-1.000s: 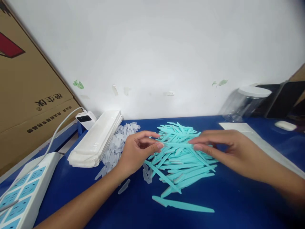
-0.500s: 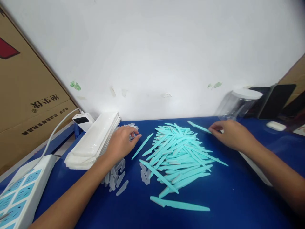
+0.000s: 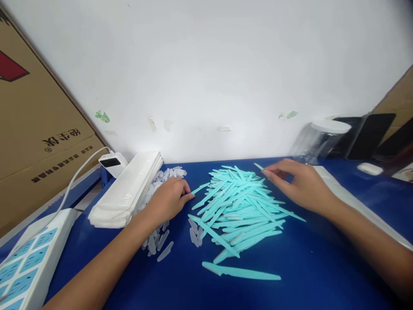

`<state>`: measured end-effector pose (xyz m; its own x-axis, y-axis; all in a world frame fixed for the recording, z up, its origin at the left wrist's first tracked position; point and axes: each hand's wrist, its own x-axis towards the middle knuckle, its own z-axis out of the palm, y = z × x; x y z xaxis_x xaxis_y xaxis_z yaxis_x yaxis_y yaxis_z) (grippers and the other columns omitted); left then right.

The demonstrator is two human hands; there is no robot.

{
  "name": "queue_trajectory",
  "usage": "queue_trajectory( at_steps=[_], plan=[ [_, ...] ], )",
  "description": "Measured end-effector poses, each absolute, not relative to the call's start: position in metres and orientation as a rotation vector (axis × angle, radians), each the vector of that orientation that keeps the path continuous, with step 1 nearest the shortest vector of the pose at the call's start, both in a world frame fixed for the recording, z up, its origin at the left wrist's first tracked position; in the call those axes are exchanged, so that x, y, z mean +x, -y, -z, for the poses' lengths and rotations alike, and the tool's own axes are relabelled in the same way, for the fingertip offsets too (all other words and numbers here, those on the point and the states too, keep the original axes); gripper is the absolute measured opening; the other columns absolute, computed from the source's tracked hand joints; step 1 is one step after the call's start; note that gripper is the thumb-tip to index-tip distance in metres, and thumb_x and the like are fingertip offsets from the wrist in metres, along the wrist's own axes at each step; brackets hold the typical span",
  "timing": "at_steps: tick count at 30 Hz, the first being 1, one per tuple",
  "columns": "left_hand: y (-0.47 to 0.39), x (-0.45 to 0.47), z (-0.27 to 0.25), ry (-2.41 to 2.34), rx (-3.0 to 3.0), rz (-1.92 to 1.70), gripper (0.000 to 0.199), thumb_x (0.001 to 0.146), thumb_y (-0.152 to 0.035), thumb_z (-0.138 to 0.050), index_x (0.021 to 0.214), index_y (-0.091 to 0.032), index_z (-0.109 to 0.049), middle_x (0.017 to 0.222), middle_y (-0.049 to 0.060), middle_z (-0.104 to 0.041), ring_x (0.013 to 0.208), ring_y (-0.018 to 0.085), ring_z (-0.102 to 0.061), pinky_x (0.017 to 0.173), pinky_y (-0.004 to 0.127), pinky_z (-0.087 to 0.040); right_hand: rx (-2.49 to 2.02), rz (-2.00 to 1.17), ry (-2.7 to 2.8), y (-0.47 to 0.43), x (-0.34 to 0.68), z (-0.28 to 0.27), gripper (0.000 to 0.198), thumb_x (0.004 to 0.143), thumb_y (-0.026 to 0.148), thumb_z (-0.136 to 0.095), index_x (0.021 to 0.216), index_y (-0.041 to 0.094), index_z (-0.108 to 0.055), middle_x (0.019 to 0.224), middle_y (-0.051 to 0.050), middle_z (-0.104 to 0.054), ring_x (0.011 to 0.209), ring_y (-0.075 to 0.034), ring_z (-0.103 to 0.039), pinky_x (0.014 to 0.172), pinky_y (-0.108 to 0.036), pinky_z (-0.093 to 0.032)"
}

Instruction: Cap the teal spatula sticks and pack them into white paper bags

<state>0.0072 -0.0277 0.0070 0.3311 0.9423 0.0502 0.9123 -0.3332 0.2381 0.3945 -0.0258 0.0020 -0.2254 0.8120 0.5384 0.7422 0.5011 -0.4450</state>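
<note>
Left hand (image 3: pixel 168 199) leaves frosted plastic caps (image 3: pixel 172 173) for slim turquoise stick (image 3: pixel 200 188), grip unclear; right hand (image 3: pixel 299 184) pinches second stick (image 3: pixel 258 166), both engaged.

the left forearm (image 3: pixel 106 262), bare, slants up from the lower left to the left hand (image 3: pixel 167 200), back upward, thumb (image 3: pixel 188 198) and fingertips close together. the right forearm (image 3: pixel 364 234) (bare too) angles inward; the right hand (image 3: pixel 301 183) pinches between thumb and forefinger.
</note>
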Motion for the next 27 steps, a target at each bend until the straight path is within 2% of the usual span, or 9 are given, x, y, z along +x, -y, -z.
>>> queue_trajectory(
  at_steps=[3, 8, 10, 15, 18, 20, 22, 25, 27],
  plan=[
    [0.036, 0.017, -0.007, -1.808, 2.602, -0.131, 0.015, 0.106, -0.025, -0.065, 0.097, -0.015, -0.073, 0.106, 0.015, -0.075, 0.106, 0.034, -0.067, 0.092, 0.045, -0.052, -1.289, -0.099, 1.952, 0.025, 0.396, -0.002, 0.029, 0.102, 0.046, -0.066, 0.096, 0.022, -0.083, 0.083, -0.007, -0.079, 0.07, -0.023, -0.068, 0.068, -0.039, -0.054],
    [0.037, 0.018, 0.0, -1.937, 2.812, 0.058, 0.024, 0.108, -0.012, -0.049, 0.105, -0.008, -0.073, 0.108, 0.022, -0.075, 0.106, 0.039, -0.069, 0.091, 0.049, -0.052, -1.27, -0.09, 1.941, 0.027, 0.393, -0.001, 0.025, 0.101, 0.043, -0.068, 0.097, 0.023, -0.082, 0.081, -0.005, -0.078, 0.069, -0.023, -0.069, 0.067, -0.038, -0.052],
    [0.032, 0.014, 0.002, -1.957, 2.768, -0.145, 0.025, 0.109, -0.014, -0.048, 0.104, -0.011, -0.072, 0.103, 0.02, -0.075, 0.102, 0.037, -0.068, 0.089, 0.048, -0.051, -1.251, -0.08, 1.925, 0.028, 0.391, -0.002, 0.024, 0.101, 0.042, -0.068, 0.097, 0.023, -0.082, 0.08, -0.005, -0.078, 0.07, -0.023, -0.069, 0.066, -0.037, -0.052],
    [0.03, 0.019, -0.005, -1.635, 2.153, -1.18, 0.023, 0.111, -0.036, -0.055, 0.105, -0.019, -0.069, 0.099, 0.008, -0.076, 0.093, 0.026, -0.067, 0.086, 0.039, -0.051, -1.217, -0.125, 1.824, 0.038, 0.38, -0.011, 0.023, 0.1, 0.043, -0.072, 0.095, 0.023, -0.082, 0.076, -0.004, -0.076, 0.069, -0.021, -0.069, 0.065, -0.036, -0.05],
    [0.049, 0.041, -0.009, -1.259, 1.731, -1.289, 0.033, 0.106, -0.052, -0.064, 0.102, -0.02, -0.073, 0.108, 0.008, -0.078, 0.101, 0.024, -0.069, 0.093, 0.037, -0.053, -1.203, -0.4, 1.822, 0.053, 0.364, -0.018, 0.028, 0.101, 0.048, -0.073, 0.09, 0.024, -0.082, 0.082, -0.005, -0.079, 0.076, -0.022, -0.072, 0.072, -0.036, -0.053],
    [0.066, 0.057, -0.009, -1.076, 1.524, -1.196, 0.037, 0.102, -0.058, -0.071, 0.103, -0.021, -0.075, 0.124, 0.01, -0.077, 0.116, 0.027, -0.07, 0.1, 0.038, -0.054, -1.139, -0.719, 1.871, 0.067, 0.348, -0.021, 0.036, 0.105, 0.053, -0.068, 0.089, 0.024, -0.082, 0.093, -0.006, -0.082, 0.085, -0.023, -0.075, 0.076, -0.035, -0.056],
    [0.081, 0.07, -0.007, -0.939, 1.444, -1.106, 0.036, 0.1, -0.059, -0.076, 0.097, -0.023, -0.075, 0.133, 0.01, -0.075, 0.136, 0.031, -0.064, 0.105, 0.042, -0.054, -1.015, -1.087, 1.875, 0.082, 0.332, -0.024, 0.042, 0.109, 0.057, -0.059, 0.1, 0.024, -0.083, 0.102, -0.008, -0.082, 0.091, -0.022, -0.074, 0.073, -0.033, -0.058],
    [0.094, 0.079, -0.006, -0.783, 1.552, -1.011, 0.035, 0.1, -0.059, -0.076, 0.089, -0.025, -0.075, 0.088, 0.01, -0.078, 0.156, 0.034, -0.047, 0.114, 0.048, -0.05, -0.828, -1.55, 1.832, 0.1, 0.313, -0.024, 0.047, 0.11, 0.06, -0.056, 0.103, 0.021, -0.082, 0.101, -0.009, -0.078, 0.082, -0.019, -0.069, 0.066, -0.03, -0.058],
    [0.097, 0.081, -0.007, -0.745, 1.632, -0.991, 0.034, 0.102, -0.057, -0.075, 0.088, -0.025, -0.076, 0.082, 0.01, -0.075, 0.159, 0.033, -0.043, 0.12, 0.052, -0.045, -0.787, -1.711, 1.784, 0.105, 0.308, -0.023, 0.045, 0.108, 0.06, -0.061, 0.1, 0.02, -0.081, 0.095, -0.007, -0.076, 0.071, -0.015, -0.062, 0.061, -0.028, -0.054]
  ],
)
